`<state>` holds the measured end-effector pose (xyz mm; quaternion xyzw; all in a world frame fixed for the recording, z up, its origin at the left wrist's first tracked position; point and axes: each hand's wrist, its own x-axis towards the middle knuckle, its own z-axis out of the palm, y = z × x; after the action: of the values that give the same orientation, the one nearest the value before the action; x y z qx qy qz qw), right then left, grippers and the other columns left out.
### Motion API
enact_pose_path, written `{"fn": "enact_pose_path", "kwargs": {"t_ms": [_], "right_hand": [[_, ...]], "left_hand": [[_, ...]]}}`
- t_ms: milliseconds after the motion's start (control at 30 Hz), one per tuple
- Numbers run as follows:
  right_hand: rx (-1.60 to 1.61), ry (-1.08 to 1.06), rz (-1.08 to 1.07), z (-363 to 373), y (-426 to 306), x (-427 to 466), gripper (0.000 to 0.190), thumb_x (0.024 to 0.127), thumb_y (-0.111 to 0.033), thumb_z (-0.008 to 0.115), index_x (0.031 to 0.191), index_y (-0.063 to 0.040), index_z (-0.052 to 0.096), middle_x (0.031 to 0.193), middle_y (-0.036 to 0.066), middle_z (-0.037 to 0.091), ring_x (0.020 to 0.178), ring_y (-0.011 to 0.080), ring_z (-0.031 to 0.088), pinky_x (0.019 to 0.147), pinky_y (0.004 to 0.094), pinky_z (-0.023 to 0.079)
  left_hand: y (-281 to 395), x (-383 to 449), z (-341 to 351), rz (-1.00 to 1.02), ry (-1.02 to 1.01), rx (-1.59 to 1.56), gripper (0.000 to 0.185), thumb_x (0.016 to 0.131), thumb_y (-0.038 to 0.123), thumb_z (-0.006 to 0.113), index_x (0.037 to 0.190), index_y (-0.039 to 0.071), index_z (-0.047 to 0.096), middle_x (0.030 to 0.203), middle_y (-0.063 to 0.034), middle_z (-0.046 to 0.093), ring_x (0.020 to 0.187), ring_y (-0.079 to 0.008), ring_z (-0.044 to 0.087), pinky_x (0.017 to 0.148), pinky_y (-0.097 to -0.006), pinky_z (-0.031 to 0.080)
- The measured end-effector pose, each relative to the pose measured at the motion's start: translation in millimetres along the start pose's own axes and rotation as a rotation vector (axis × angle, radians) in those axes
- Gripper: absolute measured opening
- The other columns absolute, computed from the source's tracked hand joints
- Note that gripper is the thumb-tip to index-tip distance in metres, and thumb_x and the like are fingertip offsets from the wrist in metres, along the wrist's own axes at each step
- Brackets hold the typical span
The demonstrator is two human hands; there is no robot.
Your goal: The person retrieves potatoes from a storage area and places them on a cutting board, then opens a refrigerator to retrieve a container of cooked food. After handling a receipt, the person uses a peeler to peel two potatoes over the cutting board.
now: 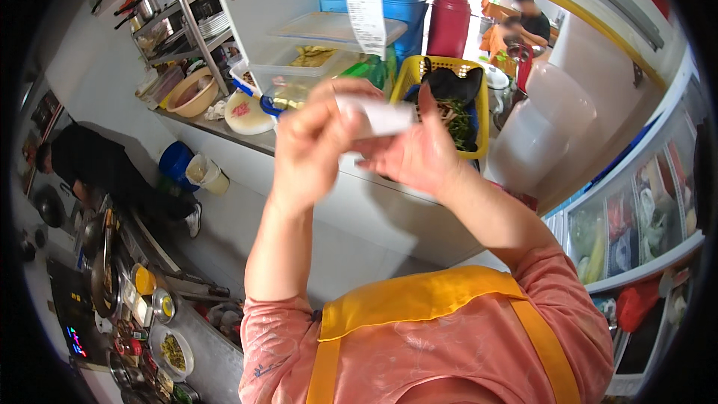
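My left hand [317,143] pinches a small white paper slip [376,116] between thumb and fingers; the slip is blurred. My right hand [429,148] is beside the slip's right end, fingers spread and thumb raised; whether it touches the paper is unclear. Both hands are raised in front of a counter. A long printed paper strip [364,5] hangs above and behind them. Behind my right hand stands a yellow plastic basket [481,123] with leafy greens and a black item. Lidded clear plastic tubs [303,67] are behind my left hand.
On the counter lie a round cutting board [249,115] with chopped pink food and a blue-handled tool [269,105]. Blue and red vacuum flasks [449,22] stand behind. A co-worker [106,168] bends over a stove at left; another person [533,25] sits beyond the opening. A glass-fronted cooler [634,224] is at right.
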<state>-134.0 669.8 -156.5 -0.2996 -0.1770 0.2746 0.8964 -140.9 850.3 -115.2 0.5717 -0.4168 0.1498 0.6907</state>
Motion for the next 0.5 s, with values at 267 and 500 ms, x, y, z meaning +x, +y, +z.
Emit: {"fn": "enact_pose_path", "kwargs": {"t_ms": [267, 500], "right_hand": [[-0.378, 0.185, -0.344, 15.6, -61.5, -23.5, 0.042, 0.096, -0.015, 0.055, 0.133, 0.004, 0.048, 0.123, 0.022, 0.060, 0.115, 0.0338, 0.060, 0.097, 0.0432, 0.050], [-0.557, 0.150, -0.422, 22.0, -78.2, -23.1, 0.044, 0.098, -0.019, 0.053, 0.135, 0.005, 0.046, 0.123, 0.024, 0.060, 0.114, 0.0345, 0.061, 0.096, 0.0416, 0.050]], "left_hand": [[-21.1, -66.6, 41.9, 0.048, -0.119, 0.126, 0.019, 0.084, 0.004, 0.057, 0.090, 0.011, 0.074, 0.159, -0.0193, 0.017, 0.149, -0.0367, 0.003, 0.117, -0.0513, 0.006], [-50.0, -82.5, 45.4, -0.113, -0.078, -0.157, 0.030, 0.082, -0.011, 0.049, 0.095, 0.005, 0.071, 0.156, -0.0166, 0.023, 0.131, -0.0290, 0.048, 0.101, -0.0391, 0.044]]}}
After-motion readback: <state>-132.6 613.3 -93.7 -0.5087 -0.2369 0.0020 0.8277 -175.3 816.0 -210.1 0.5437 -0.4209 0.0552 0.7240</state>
